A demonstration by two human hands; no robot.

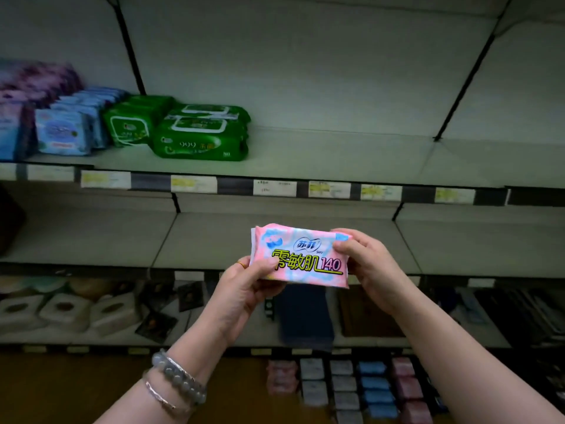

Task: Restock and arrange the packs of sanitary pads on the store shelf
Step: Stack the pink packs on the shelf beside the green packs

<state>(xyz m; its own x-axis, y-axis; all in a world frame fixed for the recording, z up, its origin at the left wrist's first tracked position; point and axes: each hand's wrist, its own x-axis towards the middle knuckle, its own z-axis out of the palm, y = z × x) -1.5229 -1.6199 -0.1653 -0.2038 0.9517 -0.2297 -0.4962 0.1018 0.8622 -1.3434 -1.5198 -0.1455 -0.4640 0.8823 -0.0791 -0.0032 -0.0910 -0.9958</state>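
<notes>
Both forearms reach up from the near edge and meet in the middle. The left hand (247,289) grips the lower left corner of the pack (301,255), thumb curled over its front and fingers behind it. A ring (241,264) sits on one finger and bracelets (177,377) circle the wrist. The right hand (363,261) pinches the pack's upper right end, thumb in front and fingers wrapped over the edge. The pack is pink with blue patches, held flat-on to the camera and slightly tilted. It is in the air, in front of the middle shelf (458,249) and not resting on it.

The top shelf (336,160) carries goods at its left end only: green packs (198,133) stacked nearest the middle, blue packs (70,130) standing in a row to their left, and purple packs (30,84) at the far left. Price labels (192,184) line its front edge. The bottom shelf (428,339) holds tissue rolls (61,310) at the left and a dark blue bundle (305,316) below the hands. At the near right, small packs (367,390) in pink, white and blue lie in rows; what they lie in is too dim to tell.
</notes>
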